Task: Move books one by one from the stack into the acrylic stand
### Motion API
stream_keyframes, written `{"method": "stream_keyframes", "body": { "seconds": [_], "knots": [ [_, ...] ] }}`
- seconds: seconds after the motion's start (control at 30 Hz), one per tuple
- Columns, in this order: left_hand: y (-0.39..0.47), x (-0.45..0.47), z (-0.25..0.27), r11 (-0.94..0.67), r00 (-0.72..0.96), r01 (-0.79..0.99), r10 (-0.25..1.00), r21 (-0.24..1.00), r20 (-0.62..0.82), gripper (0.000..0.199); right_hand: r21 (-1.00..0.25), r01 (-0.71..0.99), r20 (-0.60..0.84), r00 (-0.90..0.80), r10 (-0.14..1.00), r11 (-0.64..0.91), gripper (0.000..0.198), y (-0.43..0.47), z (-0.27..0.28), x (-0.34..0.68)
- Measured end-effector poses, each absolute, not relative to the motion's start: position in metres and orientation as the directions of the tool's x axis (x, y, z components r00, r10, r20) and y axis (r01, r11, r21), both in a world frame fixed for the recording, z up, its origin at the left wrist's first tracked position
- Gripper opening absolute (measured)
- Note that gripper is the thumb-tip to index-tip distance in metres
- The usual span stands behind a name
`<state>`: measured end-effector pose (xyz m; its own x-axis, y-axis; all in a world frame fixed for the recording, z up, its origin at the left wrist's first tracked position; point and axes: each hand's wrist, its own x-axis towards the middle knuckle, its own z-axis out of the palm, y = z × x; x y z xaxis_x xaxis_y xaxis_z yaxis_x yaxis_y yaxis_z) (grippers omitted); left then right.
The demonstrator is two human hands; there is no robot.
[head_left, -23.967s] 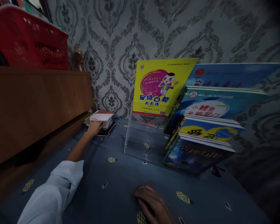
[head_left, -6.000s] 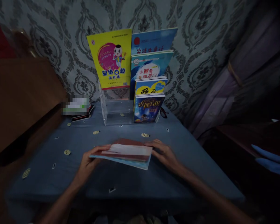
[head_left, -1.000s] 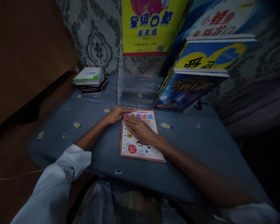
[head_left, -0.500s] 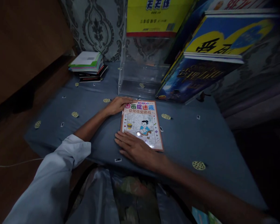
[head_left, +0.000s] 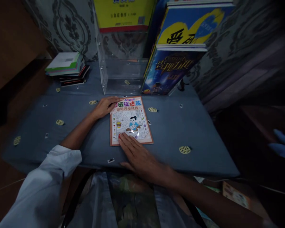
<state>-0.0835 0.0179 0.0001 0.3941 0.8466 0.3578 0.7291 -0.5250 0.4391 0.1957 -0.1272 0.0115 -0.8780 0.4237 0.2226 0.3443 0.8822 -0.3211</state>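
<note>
A thin picture book [head_left: 133, 115] lies flat on the cloth-covered table, its cover showing coloured Chinese letters and a cartoon figure in blue. My left hand [head_left: 106, 106] rests at the book's upper left corner, fingers stretched along the top edge. Across the bottom edge lies my right hand [head_left: 140, 156], fingers extended flat on the lower cover and the thumb apart over the cloth. Neither hand grips anything. The fingers hide a little of the bottom of the cover and part of the title's first letter.
Behind the book stands a clear acrylic rack [head_left: 121, 85] with a yellow book [head_left: 125, 15] high in it. A dark blue book [head_left: 171, 69] leans at its right side. A stack of books [head_left: 65, 65] sits at the back left of the patterned tablecloth [head_left: 175, 133].
The view has turned right, so the table's things sit further left. My right hand has slid from the book's lower left corner toward the middle of its bottom edge, uncovering that corner.
</note>
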Motion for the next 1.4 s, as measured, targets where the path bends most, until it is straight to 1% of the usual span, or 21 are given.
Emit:
{"method": "stream_keyframes", "body": {
  "seconds": [0.1, 0.2, 0.33, 0.43, 0.53, 0.7, 0.87, 0.97, 1.07, 1.17, 1.27, 1.4],
  "knots": [
    [0.018, -0.084, -0.001, -0.518, 0.39, 0.732, 0.851, 0.443, 0.351, 0.038, -0.328, 0.399, 0.213, -0.852, 0.478, 0.856, 0.084, -0.13, 0.008, 0.218],
    [0.017, -0.084, -0.002, -0.502, 0.374, 0.742, 0.86, 0.443, 0.348, 0.038, -0.308, 0.469, 0.223, -0.811, 0.542, 0.828, 0.088, -0.13, 0.001, 0.239],
    [0.016, -0.082, -0.001, -0.497, 0.368, 0.747, 0.862, 0.441, 0.348, 0.039, -0.274, 0.569, 0.288, -0.72, 0.631, 0.775, 0.083, -0.13, -0.01, 0.257],
    [0.016, -0.081, 0.002, -0.497, 0.376, 0.747, 0.864, 0.443, 0.336, 0.04, -0.272, 0.597, 0.328, -0.68, 0.656, 0.755, 0.077, -0.13, -0.016, 0.26],
    [0.019, -0.081, 0.004, -0.508, 0.393, 0.738, 0.859, 0.444, 0.329, 0.039, -0.277, 0.593, 0.378, -0.656, 0.653, 0.756, 0.071, -0.126, -0.02, 0.259],
    [0.031, -0.079, 0.005, -0.558, 0.449, 0.704, 0.829, 0.439, 0.334, 0.04, -0.383, 0.502, 0.426, -0.649, 0.63, 0.776, 0.058, -0.111, -0.025, 0.26],
    [0.039, -0.078, 0.002, -0.583, 0.473, 0.694, 0.812, 0.423, 0.342, 0.04, -0.415, 0.467, 0.468, -0.626, 0.623, 0.781, 0.057, -0.102, -0.031, 0.262],
    [0.034, -0.076, 0.002, -0.538, 0.439, 0.764, 0.838, 0.356, 0.325, 0.039, -0.424, 0.464, 0.464, -0.626, 0.627, 0.777, 0.057, -0.102, -0.031, 0.262],
    [0.023, -0.073, 0.004, -0.42, 0.335, 0.87, 0.887, 0.257, 0.316, 0.035, -0.42, 0.457, 0.474, -0.626, 0.619, 0.784, 0.055, -0.101, -0.03, 0.262],
    [0.013, -0.069, 0.006, -0.344, 0.272, 0.921, 0.904, 0.182, 0.329, 0.03, -0.419, 0.451, 0.487, -0.62, 0.614, 0.788, 0.055, -0.1, -0.03, 0.262],
    [0.008, -0.064, 0.007, -0.324, 0.259, 0.933, 0.905, 0.155, 0.337, 0.029, -0.409, 0.431, 0.515, -0.619, 0.593, 0.805, 0.055, -0.098, -0.03, 0.262],
    [0.009, -0.053, 0.01, -0.375, 0.304, 0.91, 0.893, 0.175, 0.33, 0.031, -0.388, 0.433, 0.527, -0.62, 0.582, 0.813, 0.053, -0.097, -0.03, 0.261]
  ]
}}
